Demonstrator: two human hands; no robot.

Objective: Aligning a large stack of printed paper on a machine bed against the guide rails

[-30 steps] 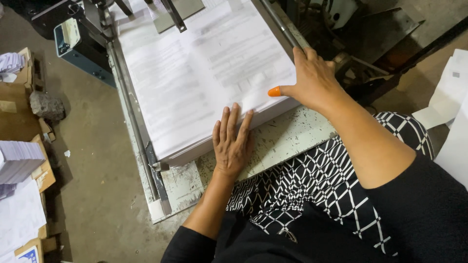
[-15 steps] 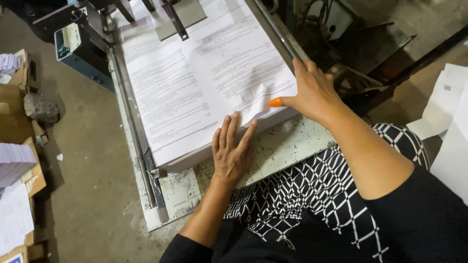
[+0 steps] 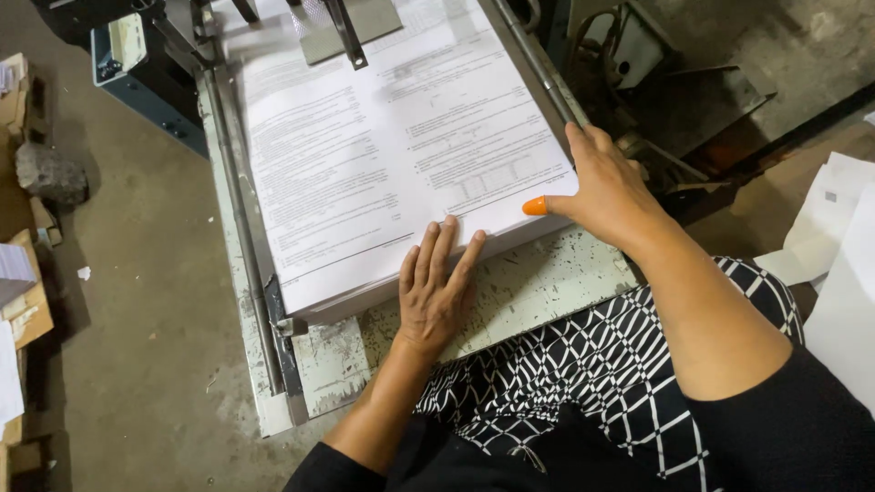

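- The left hand [image 3: 437, 292] lies flat and open, fingers together, fingertips pressing the near edge of the printed paper stack [image 3: 392, 164]; it grips nothing.
- The right hand [image 3: 606, 187] cups the stack's corner at 3 o'clock, its orange-capped thumb [image 3: 536, 206] on the top sheet, fingers spread along the side rail [image 3: 538, 68]; it holds no loose sheet.
- The stack sits on the worn metal bench [image 3: 510, 301] of the machine, filling the view from 9 to 2 o'clock.
- Against the earlier frames, both hands keep nearly the same places; the left fingers have closed together and the sheets look squarer, which I judge to be evening-up work.
- Cardboard boxes [image 3: 23, 292] lie on the floor at 9 o'clock.
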